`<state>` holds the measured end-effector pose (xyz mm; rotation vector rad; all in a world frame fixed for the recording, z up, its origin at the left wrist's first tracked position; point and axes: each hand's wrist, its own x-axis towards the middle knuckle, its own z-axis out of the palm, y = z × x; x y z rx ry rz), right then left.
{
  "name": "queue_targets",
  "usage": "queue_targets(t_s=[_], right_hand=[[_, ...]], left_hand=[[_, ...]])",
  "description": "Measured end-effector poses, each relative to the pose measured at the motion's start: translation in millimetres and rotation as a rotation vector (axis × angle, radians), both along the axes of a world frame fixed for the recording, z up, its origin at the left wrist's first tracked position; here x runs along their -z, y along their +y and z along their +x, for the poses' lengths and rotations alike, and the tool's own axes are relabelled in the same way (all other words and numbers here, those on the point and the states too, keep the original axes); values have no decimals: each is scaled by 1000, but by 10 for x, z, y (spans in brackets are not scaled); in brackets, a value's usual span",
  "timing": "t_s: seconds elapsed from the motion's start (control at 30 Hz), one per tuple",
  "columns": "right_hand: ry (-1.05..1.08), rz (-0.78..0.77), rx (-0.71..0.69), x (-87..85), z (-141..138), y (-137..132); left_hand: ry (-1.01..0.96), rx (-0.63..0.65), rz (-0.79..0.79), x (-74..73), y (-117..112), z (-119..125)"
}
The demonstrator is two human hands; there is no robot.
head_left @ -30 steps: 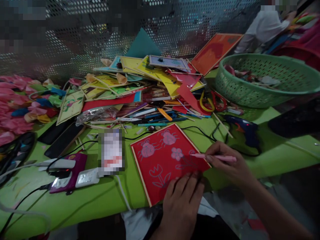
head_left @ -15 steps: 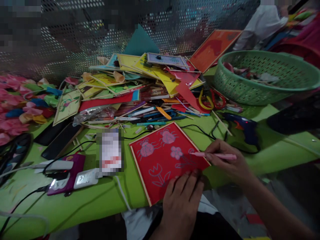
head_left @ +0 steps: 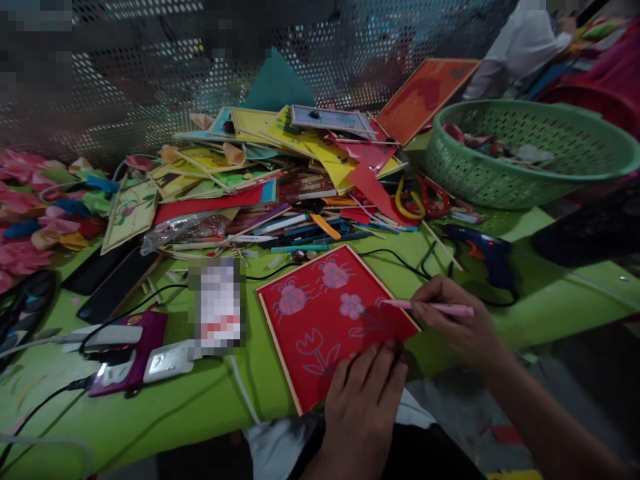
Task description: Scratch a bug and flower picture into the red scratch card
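Observation:
A red card (head_left: 287,340) edged with thin wooden sticks lies tilted at the front of the green table. Outlined on it are two ladybugs, a tulip and a round-petalled flower, the bugs and the round flower filled with pink. My left hand (head_left: 367,390) rests flat on the card's near edge, fingers stretched out and holding nothing. Between the thumb and fingers of my right hand (head_left: 453,320) is a pink marker pen (head_left: 453,309). Its tip touches the card, or nearly so, at an outlined shape right of the flower.
A hot glue gun (head_left: 487,260) lies right of the card, near a green basket (head_left: 525,187). Behind are heaped pens, sticks, framed pictures and yellow-handled scissors (head_left: 411,203). A purple power strip (head_left: 131,360) with cables and a blurred-out phone-like object (head_left: 217,307) sit left.
The view has shifted very slightly. My right hand and the pink marker pen stay at almost the same spot on the card; my left hand keeps its place.

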<state>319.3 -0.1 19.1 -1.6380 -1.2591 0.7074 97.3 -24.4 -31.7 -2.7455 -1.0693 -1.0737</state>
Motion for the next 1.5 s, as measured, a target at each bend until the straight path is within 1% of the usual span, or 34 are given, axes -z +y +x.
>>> queue_targets(t_s=[0.3, 0.57, 0.9, 1.23, 1.5], right_hand=[[-8, 19, 59, -29, -6, 19], [-20, 19, 83, -90, -55, 50], [-18, 10, 9, -100, -54, 44], [-32, -33, -50, 21, 19, -13], [-10, -41, -109, -36, 15, -3]], left_hand=[[25, 10, -7, 21, -13, -14], [-25, 9, 35, -12, 24, 18], [3, 15, 8, -11, 18, 1], [-8, 19, 5, -19, 17, 6], [2, 9, 8, -9, 7, 10]])
